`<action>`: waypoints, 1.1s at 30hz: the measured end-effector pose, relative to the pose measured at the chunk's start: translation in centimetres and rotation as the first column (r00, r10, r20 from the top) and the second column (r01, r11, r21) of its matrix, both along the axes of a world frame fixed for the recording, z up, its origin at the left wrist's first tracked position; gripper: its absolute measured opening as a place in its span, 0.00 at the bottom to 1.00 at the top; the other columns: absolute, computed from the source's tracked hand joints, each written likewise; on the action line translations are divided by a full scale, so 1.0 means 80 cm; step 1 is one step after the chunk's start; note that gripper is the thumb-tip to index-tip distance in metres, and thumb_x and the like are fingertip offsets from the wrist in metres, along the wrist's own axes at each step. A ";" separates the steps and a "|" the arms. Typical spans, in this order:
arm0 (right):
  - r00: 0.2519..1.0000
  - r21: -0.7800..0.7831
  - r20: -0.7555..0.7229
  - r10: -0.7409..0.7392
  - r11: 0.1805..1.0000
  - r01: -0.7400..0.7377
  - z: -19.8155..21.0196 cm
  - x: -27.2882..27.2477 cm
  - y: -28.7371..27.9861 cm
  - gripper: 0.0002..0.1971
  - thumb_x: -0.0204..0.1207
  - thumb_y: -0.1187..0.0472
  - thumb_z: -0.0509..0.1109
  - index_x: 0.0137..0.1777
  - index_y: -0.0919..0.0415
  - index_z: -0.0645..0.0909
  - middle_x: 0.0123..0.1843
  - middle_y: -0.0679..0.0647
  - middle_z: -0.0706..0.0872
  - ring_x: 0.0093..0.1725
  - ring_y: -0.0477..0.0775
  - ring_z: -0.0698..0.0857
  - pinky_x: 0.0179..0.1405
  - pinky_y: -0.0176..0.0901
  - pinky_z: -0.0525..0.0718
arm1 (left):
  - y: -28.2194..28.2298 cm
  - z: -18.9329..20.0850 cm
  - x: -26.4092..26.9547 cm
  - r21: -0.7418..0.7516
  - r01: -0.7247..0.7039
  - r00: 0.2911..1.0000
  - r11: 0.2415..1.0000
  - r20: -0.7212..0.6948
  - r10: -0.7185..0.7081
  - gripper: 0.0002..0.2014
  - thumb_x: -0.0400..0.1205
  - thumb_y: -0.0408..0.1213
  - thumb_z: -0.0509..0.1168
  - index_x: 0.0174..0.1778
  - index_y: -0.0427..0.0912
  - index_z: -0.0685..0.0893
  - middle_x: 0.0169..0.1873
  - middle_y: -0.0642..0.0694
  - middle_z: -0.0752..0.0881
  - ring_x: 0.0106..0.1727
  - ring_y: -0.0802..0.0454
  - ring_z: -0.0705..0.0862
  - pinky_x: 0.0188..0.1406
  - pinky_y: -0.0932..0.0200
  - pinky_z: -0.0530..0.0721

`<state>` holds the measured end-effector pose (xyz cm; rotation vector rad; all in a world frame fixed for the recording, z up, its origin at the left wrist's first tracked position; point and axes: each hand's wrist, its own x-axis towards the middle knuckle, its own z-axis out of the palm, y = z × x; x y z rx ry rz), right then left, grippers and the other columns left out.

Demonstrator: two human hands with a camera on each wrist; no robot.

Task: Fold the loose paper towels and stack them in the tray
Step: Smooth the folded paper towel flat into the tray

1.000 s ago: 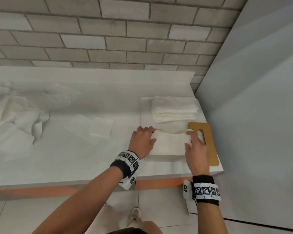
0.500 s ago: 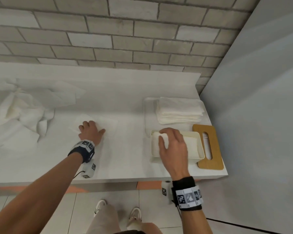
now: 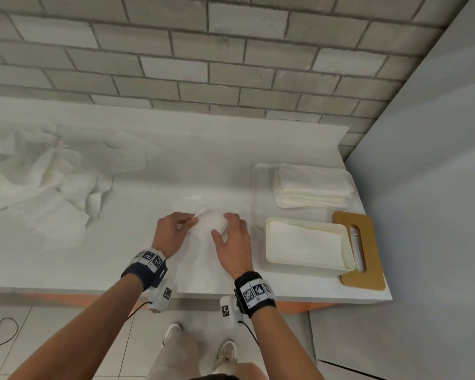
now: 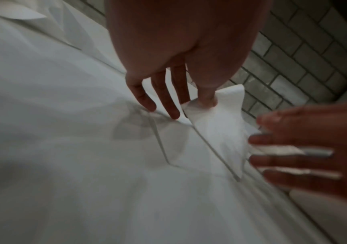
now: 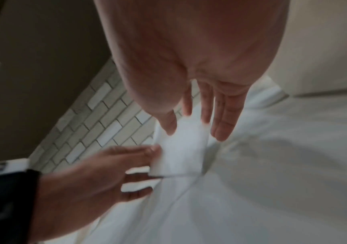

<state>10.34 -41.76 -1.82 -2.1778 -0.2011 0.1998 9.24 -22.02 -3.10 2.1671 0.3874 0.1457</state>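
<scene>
The paper towel (image 3: 207, 237) lies flat on the counter (image 3: 121, 264) directly between the two hands, its far edge lifted and its body running back toward the person; the left hand (image 3: 172, 233) pinches the far left corner between thumb and forefinger, the other fingers straight and touching the sheet, as the left wrist view shows; the right hand (image 3: 234, 239) is spread, fingers straight, at the far right edge, and whether it touches the paper or only hovers just above I cannot tell, since both wrist views are blurred there; the left hand is the one that already has the sheet, so the fold, as I judge it, turns on bringing that raised far edge toward the person's side; the tray (image 3: 309, 244) sits just beside the right hand on its outer side, a folded towel already lying in it, so the right hand is nearer for the placing; white paper on a white counter makes the sheet's near edge and its true outline hard to make out from the head view.
</scene>
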 end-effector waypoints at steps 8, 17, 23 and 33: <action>0.947 0.435 -0.024 -0.320 0.850 0.298 0.026 0.013 0.002 0.11 0.86 0.54 0.79 0.63 0.47 0.82 0.53 0.46 0.90 0.51 0.42 0.90 0.53 0.36 0.87 | -0.021 0.067 -0.014 -0.439 -0.022 0.979 0.898 0.173 0.108 0.05 0.83 0.39 0.79 0.45 0.42 0.96 0.44 0.48 0.96 0.48 0.56 0.92 0.54 0.64 0.87; 0.994 0.458 0.110 0.008 0.887 -0.058 0.127 -0.015 -0.052 0.06 0.89 0.58 0.75 0.56 0.54 0.79 0.53 0.48 0.89 0.55 0.51 0.90 0.59 0.50 0.89 | -0.045 0.093 -0.030 -0.533 0.166 0.984 0.830 0.139 -0.107 0.27 0.82 0.50 0.79 0.77 0.56 0.82 0.69 0.49 0.89 0.71 0.50 0.88 0.68 0.49 0.87; 0.982 0.439 0.126 -0.143 0.895 0.074 0.142 -0.010 -0.140 0.09 0.91 0.62 0.70 0.62 0.53 0.72 0.39 0.62 0.86 0.35 0.59 0.83 0.35 0.57 0.79 | -0.097 0.091 -0.030 -0.748 0.196 0.968 0.635 0.045 -0.245 0.49 0.76 0.51 0.84 0.87 0.74 0.60 0.72 0.31 0.84 0.74 0.40 0.85 0.63 0.41 0.91; 0.922 -0.043 0.221 -0.318 0.941 0.334 0.076 0.010 -0.272 0.31 0.88 0.69 0.72 0.81 0.37 0.71 0.48 0.53 0.88 0.44 0.55 0.88 0.45 0.49 0.86 | -0.144 0.063 0.000 -0.271 0.213 0.976 0.939 0.095 -0.194 0.21 0.82 0.39 0.79 0.69 0.55 0.83 0.45 0.48 0.93 0.49 0.51 0.92 0.55 0.49 0.92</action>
